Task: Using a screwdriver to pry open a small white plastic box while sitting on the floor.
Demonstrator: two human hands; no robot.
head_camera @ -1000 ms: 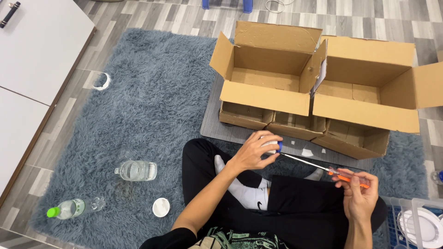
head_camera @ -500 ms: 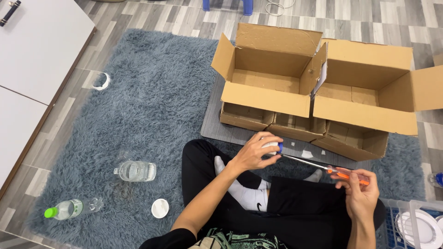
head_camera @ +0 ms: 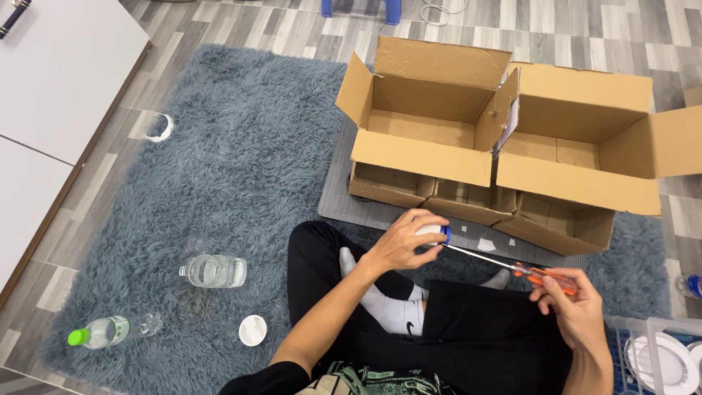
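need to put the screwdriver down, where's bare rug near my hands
Free: the wide grey rug between the white cabinet and the left cardboard box, above the clear bottle. Crowded: lower left, with that bottle, the green-capped bottle and a white lid; the boxes fill the space in front of your knees.

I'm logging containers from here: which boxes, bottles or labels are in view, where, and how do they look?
Left cardboard box: brown, open, on the rug's far edge.
Right cardboard box: brown, open, beside it.
Green-capped bottle: clear, lying on the rug's near left.
Cut bottle piece: clear, on the rug.
Blue-capped piece: in the left hand.
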